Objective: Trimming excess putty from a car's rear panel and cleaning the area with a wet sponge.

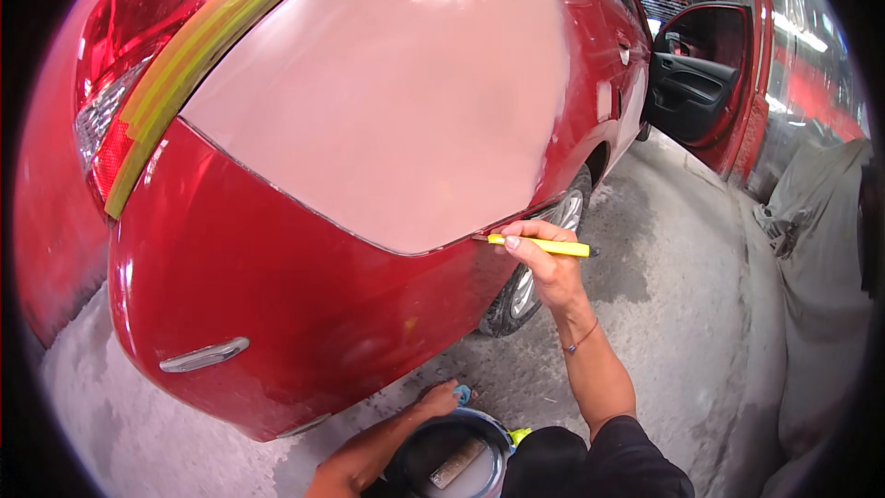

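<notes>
Right hand (546,263) has a yellow tool (544,245), prob a pen-style knife or marker, can't tell which. Fingers are wrapped shut around the middle of it, thumb on top. Long axis runs pretty much horizontal, w/ a slight tilt: tip end points left and sits right on the seam where the sanded pink patch (387,101) meets the red bumper (277,304), just beside the rear wheel (544,258). Dark butt end sticks out to the right, away from the car. Thin bracelet (581,341) on that wrist.

Left hand (441,398) is down low, below the bumper, curled closed on something small and blue (463,394), looks like a rag or sponge but too little of it shows to say. It rests at the rim of a bucket (498,424) that sits on the concrete floor (682,314) under the bumper's lower edge. A flat block (458,463) lies inside the bucket in cloudy water.

Rest rel. to the bumper: yellow-green masking tape (198,46) runs diagonally above it along the edge of the tail light (138,18). A small side reflector (204,355) is set low in the bumper's left part. Further up along the car a door (693,74) stands open, and off to the right there's a grey cover (811,231) draped over something.
</notes>
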